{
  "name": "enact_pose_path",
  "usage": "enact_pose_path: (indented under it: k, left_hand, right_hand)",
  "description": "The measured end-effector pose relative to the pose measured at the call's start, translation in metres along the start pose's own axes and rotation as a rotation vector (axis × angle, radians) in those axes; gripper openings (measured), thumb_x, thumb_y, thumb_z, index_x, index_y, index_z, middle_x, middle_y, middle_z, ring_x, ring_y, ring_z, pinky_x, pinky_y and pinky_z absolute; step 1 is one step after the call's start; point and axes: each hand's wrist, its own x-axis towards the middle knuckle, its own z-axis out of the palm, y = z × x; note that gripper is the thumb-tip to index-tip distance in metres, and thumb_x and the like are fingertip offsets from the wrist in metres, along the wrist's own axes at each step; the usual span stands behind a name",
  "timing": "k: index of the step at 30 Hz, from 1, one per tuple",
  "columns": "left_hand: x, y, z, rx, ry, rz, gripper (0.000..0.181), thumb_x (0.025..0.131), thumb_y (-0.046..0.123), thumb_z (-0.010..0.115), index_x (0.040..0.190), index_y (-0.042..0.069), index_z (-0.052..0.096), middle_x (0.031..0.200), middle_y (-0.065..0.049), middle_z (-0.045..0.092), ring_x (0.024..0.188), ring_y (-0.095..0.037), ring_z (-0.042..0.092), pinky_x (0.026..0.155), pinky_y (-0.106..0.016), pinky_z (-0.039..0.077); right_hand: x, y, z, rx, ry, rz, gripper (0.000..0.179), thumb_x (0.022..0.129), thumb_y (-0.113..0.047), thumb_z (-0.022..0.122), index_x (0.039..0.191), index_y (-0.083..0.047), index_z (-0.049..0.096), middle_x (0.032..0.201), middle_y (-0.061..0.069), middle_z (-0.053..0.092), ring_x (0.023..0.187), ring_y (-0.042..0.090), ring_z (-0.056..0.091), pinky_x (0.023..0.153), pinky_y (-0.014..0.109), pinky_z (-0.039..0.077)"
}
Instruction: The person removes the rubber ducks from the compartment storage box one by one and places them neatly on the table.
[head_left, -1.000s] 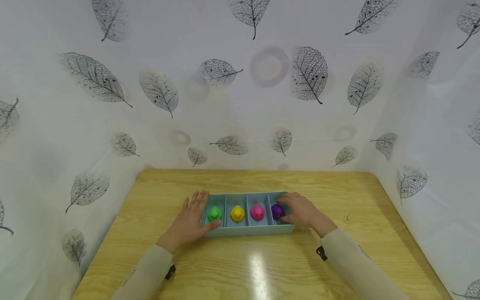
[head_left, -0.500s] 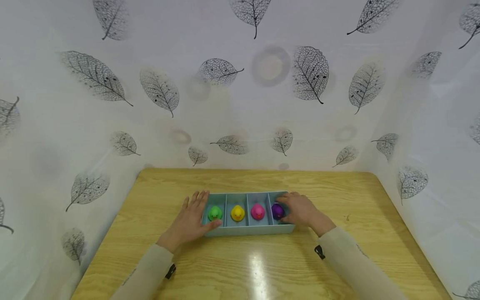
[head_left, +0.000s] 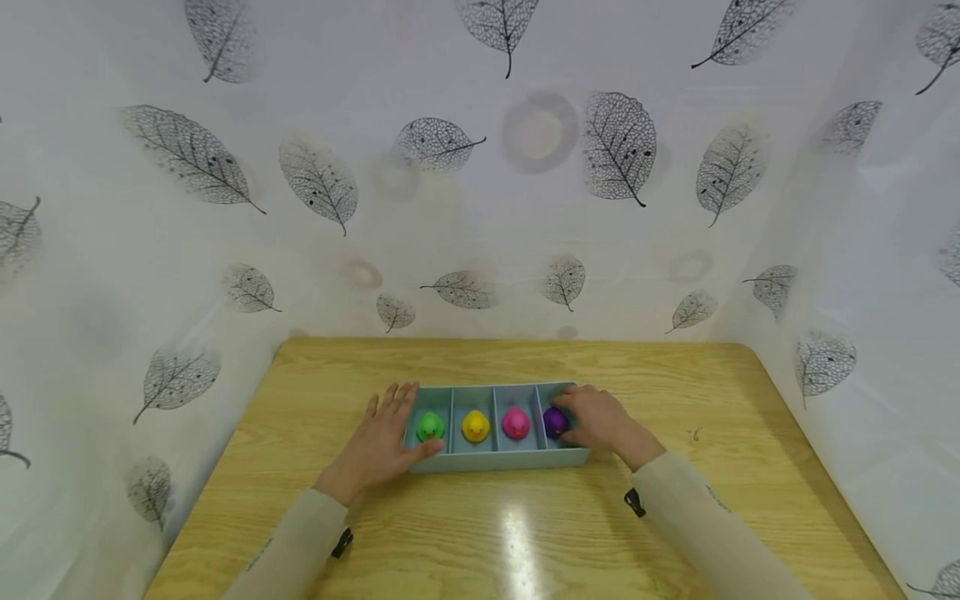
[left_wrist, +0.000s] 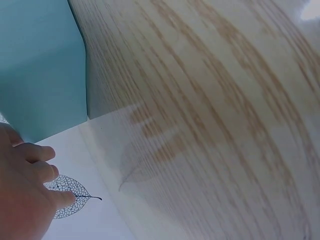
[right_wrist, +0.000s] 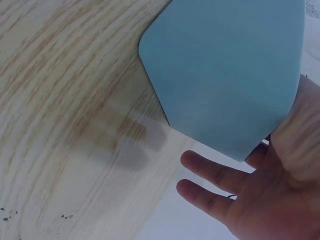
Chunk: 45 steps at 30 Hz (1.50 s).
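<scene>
A light blue-green tray (head_left: 498,460) with a row of compartments lies on the table, one small toy duck in each. From left to right these are a green duck (head_left: 430,427), a yellow duck (head_left: 475,427), a pink duck (head_left: 515,423) and a purple duck (head_left: 555,423). My left hand (head_left: 382,446) rests against the tray's left end, fingers straight, thumb over the front rim. Over the right end, my right hand (head_left: 602,421) reaches in, thumb and forefinger on either side of the purple duck. Its other fingers (right_wrist: 215,172) extend outside the tray's end wall.
The wooden table (head_left: 480,525) reaches beyond the tray on all sides. A white curtain (head_left: 480,208) printed with dark leaves hangs behind the table and along both sides.
My right wrist and sleeve have shifted slightly left. The left hand, the tray and the ducks stay where they were.
</scene>
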Motion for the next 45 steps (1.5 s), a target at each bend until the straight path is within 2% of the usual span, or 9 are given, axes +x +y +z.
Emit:
enact_pose_path:
  k: [10,15,23,28,32,35,40,45]
  left_hand:
    - [0.0,0.0,0.002,-0.009,0.003,0.001,0.107,0.097,0.069,0.059,0.168,-0.001,0.017,0.173,-0.024,0.025,0.161,-0.047,0.019,0.128,-0.07,0.015]
    - [0.0,-0.001,0.002,-0.012,0.006,0.003,0.107,0.098,0.068,0.059,0.167,-0.001,0.018,0.172,-0.025,0.025,0.161,-0.047,0.02,0.128,-0.071,0.015]
    - [0.0,0.0,0.001,-0.02,-0.004,-0.007,0.107,0.097,0.068,0.06,0.168,0.001,0.017,0.173,-0.024,0.025,0.161,-0.046,0.019,0.129,-0.069,0.014]
    - [0.0,0.0,0.001,-0.025,-0.007,-0.007,0.107,0.097,0.068,0.06,0.168,0.0,0.016,0.173,-0.025,0.024,0.161,-0.047,0.018,0.129,-0.069,0.014]
    - [0.0,-0.001,0.002,-0.023,-0.005,-0.006,0.107,0.098,0.069,0.059,0.168,0.001,0.016,0.173,-0.024,0.024,0.161,-0.047,0.019,0.129,-0.069,0.014]
    - [0.0,-0.002,0.002,-0.023,0.002,-0.001,0.107,0.097,0.069,0.059,0.168,0.001,0.016,0.172,-0.025,0.025,0.161,-0.047,0.019,0.129,-0.07,0.014]
    - [0.0,-0.003,0.003,-0.032,0.009,-0.001,0.107,0.098,0.069,0.058,0.168,0.0,0.016,0.172,-0.025,0.025,0.161,-0.047,0.02,0.128,-0.071,0.014]
    - [0.0,0.0,0.001,-0.039,-0.004,-0.009,0.107,0.097,0.068,0.059,0.168,0.001,0.016,0.172,-0.025,0.025,0.161,-0.047,0.019,0.129,-0.069,0.013]
  right_hand:
    - [0.0,0.0,0.001,0.022,0.001,0.013,0.054,0.083,-0.021,0.089,0.129,0.0,0.072,0.132,0.02,0.069,0.117,0.043,0.068,0.096,0.058,0.058]
    - [0.0,0.001,0.001,0.024,0.009,0.006,0.055,0.082,-0.026,0.09,0.128,0.0,0.072,0.129,0.019,0.071,0.115,0.041,0.069,0.096,0.057,0.058]
    - [0.003,0.003,0.003,0.098,0.029,-0.007,0.054,0.083,-0.024,0.089,0.127,0.002,0.073,0.123,0.02,0.075,0.112,0.04,0.071,0.098,0.054,0.059]
    - [-0.001,0.003,-0.001,0.144,0.044,-0.017,0.056,0.082,-0.021,0.088,0.129,0.002,0.071,0.121,0.019,0.076,0.107,0.037,0.071,0.093,0.053,0.06]
    - [-0.006,0.006,-0.008,0.216,0.074,-0.006,0.057,0.082,-0.018,0.085,0.133,0.0,0.069,0.129,0.025,0.071,0.122,0.047,0.066,0.101,0.058,0.057]
    - [-0.01,0.011,-0.012,0.297,0.13,-0.006,0.053,0.082,-0.016,0.083,0.131,-0.003,0.07,0.136,0.027,0.068,0.131,0.051,0.061,0.107,0.063,0.053]
    - [-0.018,0.019,-0.017,0.453,0.194,-0.002,0.046,0.082,-0.017,0.083,0.127,-0.011,0.072,0.127,0.013,0.074,0.118,0.035,0.069,0.098,0.058,0.057]
    - [-0.027,0.024,-0.022,0.556,0.206,0.047,0.051,0.085,-0.022,0.083,0.133,-0.011,0.071,0.126,0.009,0.075,0.121,0.034,0.067,0.101,0.062,0.052]
